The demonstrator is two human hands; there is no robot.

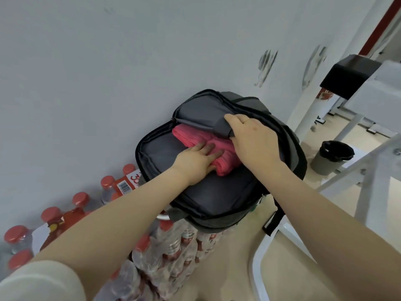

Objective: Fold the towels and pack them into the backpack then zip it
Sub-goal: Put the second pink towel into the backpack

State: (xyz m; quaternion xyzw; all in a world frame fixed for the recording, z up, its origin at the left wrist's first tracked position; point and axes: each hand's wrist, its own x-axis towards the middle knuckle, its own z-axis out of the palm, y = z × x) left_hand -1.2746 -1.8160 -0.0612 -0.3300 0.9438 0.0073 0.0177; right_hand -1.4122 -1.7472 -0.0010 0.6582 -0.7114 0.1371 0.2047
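A person's left hand [196, 162], fingers straight, presses a folded pink towel [201, 140] into the open backpack [217, 196], which rests on shrink-wrapped bottles [173, 246] against the wall. The right hand [252, 137] grips the inner flap [201, 115], lifting it clear. Packing looks nearly done; the zip has yet to be closed.

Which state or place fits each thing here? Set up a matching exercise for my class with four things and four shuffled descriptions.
Things:
1. folded pink towel
2. dark grey fabric backpack
3. left hand
4. right hand

Descriptions:
A. holds up the grey flap
B. lies inside the open compartment
C. presses flat on the towel
D. unzipped, resting on packs of red-capped bottles

Pairs: 1-B, 2-D, 3-C, 4-A
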